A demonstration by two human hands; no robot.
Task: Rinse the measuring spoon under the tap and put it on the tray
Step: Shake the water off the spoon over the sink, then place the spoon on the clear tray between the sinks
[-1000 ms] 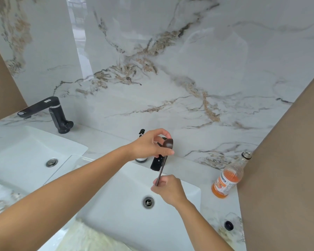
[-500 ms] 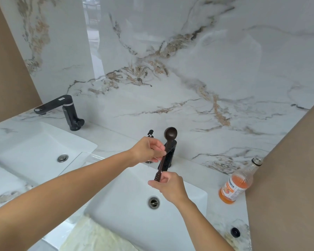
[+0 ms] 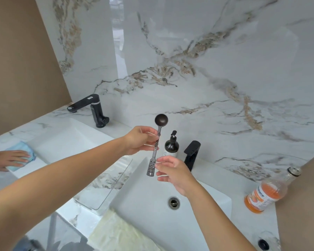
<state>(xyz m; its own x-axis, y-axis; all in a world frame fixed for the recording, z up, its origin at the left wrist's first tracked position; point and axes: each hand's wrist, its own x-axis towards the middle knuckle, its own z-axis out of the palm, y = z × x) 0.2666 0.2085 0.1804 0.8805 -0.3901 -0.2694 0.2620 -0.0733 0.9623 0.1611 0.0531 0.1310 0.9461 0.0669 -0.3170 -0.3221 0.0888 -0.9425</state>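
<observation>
The dark metal measuring spoon stands upright, bowl on top, its perforated handle end hanging down. My left hand grips it at mid-handle. Just right of the handle end, my right hand has its fingers spread and holds nothing. Both hands are above the left rim of the white basin. The black tap stands behind my right hand; no water shows. A clear glass tray lies on the counter between the two basins, below my left forearm.
A dark soap pump bottle stands left of the tap. An orange drink bottle is on the counter at right. A second basin with its own black tap is at left, where another person's hand presses a blue cloth.
My left hand has taken hold of the spoon's handle and my right hand has let go. The spoon has moved left, away from the tap. The view has shifted left.
</observation>
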